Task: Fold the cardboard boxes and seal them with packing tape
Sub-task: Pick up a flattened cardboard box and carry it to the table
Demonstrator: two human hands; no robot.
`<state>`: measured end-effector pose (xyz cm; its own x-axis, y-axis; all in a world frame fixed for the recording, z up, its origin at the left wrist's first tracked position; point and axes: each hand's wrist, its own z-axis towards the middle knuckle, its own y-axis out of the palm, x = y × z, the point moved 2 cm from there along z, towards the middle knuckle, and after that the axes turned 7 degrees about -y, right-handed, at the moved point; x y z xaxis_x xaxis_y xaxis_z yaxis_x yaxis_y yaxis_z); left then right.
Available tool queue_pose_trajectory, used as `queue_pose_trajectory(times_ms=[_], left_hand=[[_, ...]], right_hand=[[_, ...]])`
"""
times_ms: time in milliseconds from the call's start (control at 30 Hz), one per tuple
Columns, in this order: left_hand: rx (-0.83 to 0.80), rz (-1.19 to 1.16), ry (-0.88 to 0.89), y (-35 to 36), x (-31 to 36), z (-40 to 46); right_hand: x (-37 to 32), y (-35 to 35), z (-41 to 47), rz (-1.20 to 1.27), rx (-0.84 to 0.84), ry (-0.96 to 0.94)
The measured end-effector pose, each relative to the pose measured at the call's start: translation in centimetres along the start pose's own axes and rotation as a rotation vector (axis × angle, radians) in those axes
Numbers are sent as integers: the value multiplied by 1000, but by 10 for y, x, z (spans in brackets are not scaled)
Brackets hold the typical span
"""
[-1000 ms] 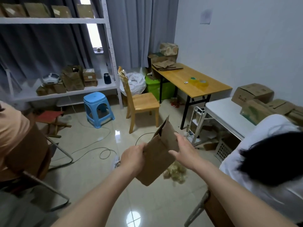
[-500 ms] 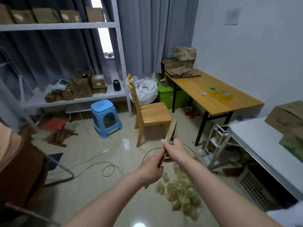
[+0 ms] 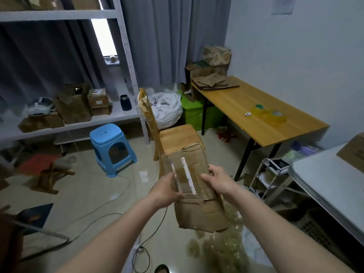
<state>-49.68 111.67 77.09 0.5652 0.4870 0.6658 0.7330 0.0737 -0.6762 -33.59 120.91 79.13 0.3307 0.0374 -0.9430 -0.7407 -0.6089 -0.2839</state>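
Two hands grasp one flattened cardboard box (image 3: 197, 186), held in the air in front of a wooden chair (image 3: 178, 137). Far left: blue stool (image 3: 112, 148) on the floor. Left hand (image 3: 166, 191) grips the box's left edge, thumb on top. Right hand (image 3: 217, 182) grips the right edge, fingers curled over it. Further right: wooden table (image 3: 254, 107) with tape rolls (image 3: 270, 114) and a stack of flat boxes (image 3: 213, 83).

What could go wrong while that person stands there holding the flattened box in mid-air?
Two risks stand out. The worn cardboard box is held up between the left hand and right hand with no surface under it, so it may buckle. Cables trail across the glossy floor near the person's feet, and could trip them on the way to the tape rolls.
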Motion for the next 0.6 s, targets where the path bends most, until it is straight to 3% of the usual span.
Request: queue_pose_trajectory(times_ms=[200,333,433,600], left_hand=[[-26,-268,-77,-70,-18,115],[-31,-546,-201,-122,-23,186],[-157,-735,-288,-141,-23,225],[-196,-724,-272,-150,-12,280]], right_hand=[[-31,-8,114,147,-66,73],[-43,-13,185,318,-15,85],[-41,-20,220,521,52,115],[-35,-36,270,635,117,159]])
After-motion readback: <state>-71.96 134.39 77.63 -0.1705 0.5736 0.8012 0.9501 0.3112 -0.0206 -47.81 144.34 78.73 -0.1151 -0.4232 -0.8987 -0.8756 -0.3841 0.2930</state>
